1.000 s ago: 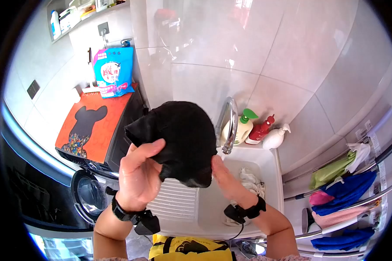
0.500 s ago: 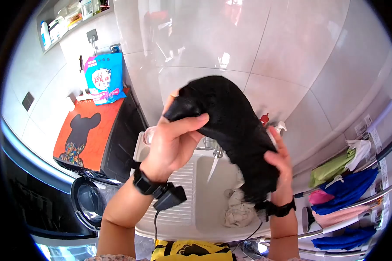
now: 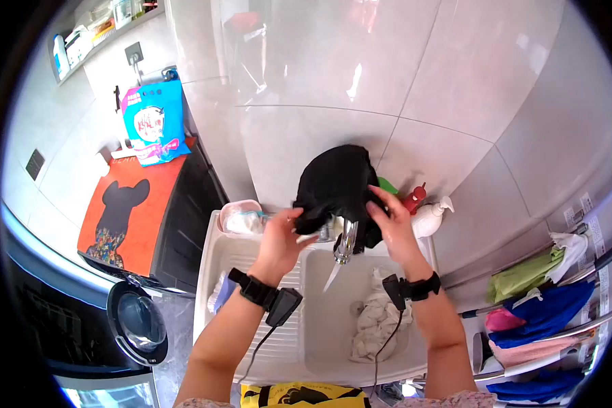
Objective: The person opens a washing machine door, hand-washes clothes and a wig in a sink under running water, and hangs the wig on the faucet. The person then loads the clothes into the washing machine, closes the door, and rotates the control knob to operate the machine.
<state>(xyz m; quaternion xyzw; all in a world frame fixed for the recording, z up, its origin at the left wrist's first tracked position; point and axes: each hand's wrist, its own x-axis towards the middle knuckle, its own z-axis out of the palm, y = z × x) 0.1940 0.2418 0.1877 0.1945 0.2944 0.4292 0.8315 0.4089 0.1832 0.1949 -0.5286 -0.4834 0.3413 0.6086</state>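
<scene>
A black cloth item [image 3: 336,180] hangs over the top of the chrome faucet [image 3: 347,241], with its lower edges on both sides of the spout. My left hand [image 3: 281,238] pinches its left edge between thumb and fingers. At its right side, my right hand [image 3: 394,224] has its thumb and fingers on the fabric. Water [image 3: 331,277] runs from the spout into the white sink [image 3: 326,340]. Wet white cloth [image 3: 377,323] lies in the right part of the basin. Each wrist wears a black strap with a small device.
Pump bottles, one red [image 3: 415,198] and one white [image 3: 432,216], stand behind the sink. A pink container [image 3: 241,207] sits at its back left corner. Left of it, a blue detergent bag [image 3: 155,126] rests on an orange-topped cabinet [image 3: 126,211]. Clothes [image 3: 544,306] hang on the right.
The black item, stretched between both hands in front of the faucet before, has moved back and now lies over it. Both hands have come closer together around it.
</scene>
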